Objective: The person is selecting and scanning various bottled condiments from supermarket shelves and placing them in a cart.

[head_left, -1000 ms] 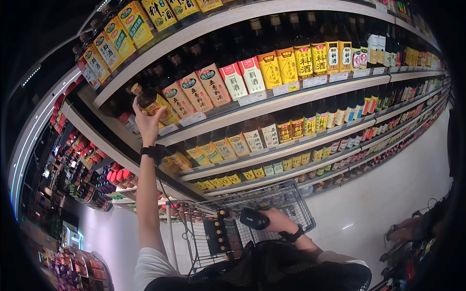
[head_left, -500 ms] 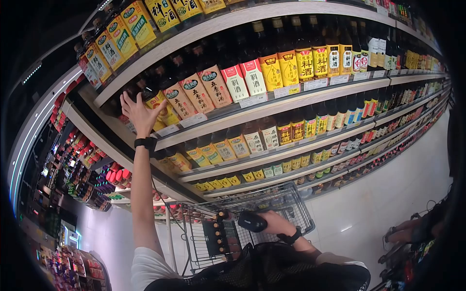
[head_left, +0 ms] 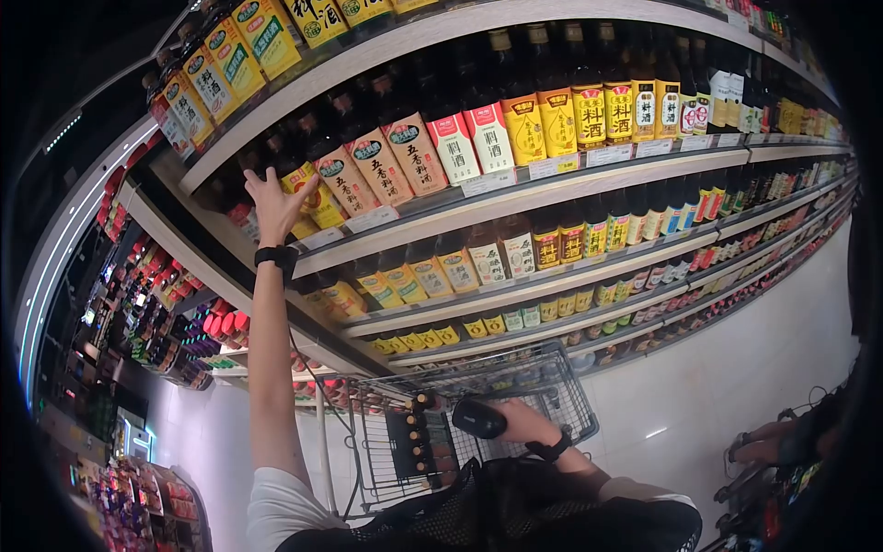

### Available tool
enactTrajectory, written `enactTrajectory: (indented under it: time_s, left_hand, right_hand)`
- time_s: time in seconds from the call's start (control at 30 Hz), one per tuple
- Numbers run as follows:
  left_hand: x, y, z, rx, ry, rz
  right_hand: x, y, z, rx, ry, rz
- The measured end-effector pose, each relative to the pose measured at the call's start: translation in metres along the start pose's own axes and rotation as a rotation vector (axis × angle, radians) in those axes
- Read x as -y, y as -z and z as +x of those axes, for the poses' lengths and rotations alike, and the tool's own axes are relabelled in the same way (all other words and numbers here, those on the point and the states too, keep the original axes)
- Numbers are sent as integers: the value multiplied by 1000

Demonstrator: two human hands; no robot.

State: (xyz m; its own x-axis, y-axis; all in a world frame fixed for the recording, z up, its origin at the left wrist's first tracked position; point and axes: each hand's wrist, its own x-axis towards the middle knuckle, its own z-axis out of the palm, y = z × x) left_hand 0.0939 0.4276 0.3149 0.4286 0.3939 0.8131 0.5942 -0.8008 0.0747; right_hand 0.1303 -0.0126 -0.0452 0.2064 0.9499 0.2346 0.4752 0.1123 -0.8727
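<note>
My left hand (head_left: 276, 207) is raised at the left end of a shelf, its fingers spread in front of the bottles, with no object seen in its grasp. Just right of it stands a yellow-labelled bottle (head_left: 324, 206), near the thumb; whether they touch I cannot tell. Pink-labelled bottles (head_left: 378, 167) follow to the right. My right hand (head_left: 529, 421) is wrapped round a black handheld device (head_left: 478, 418), low over the shopping cart (head_left: 579, 411). Dark bottles (head_left: 416, 442) lie in the cart, left of the device.
Long shelves (head_left: 515, 213) of bottles run across the view to the right. Red-lidded goods (head_left: 228, 324) stand on another display at the left. Part of a person (head_left: 768, 443) shows at the lower right, above the pale floor (head_left: 662, 405).
The shelves and bottles appear slightly shifted and larger in view. My left hand has moved slightly right in the picture, still spread. My right hand still holds the device.
</note>
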Motion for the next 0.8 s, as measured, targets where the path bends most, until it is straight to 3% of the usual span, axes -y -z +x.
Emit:
enactTrajectory:
  time_s: [0.63,0.73,0.8]
  left_hand:
    - [0,1,-4,47,14,21]
    - [6,1,-10,-14,41,-185]
    - [-1,24,-32,-127,-90,-424]
  right_hand:
    - [3,0,1,61,-65,46]
    - [7,4,1,74,-61,20]
    - [4,9,-2,86,-58,-6]
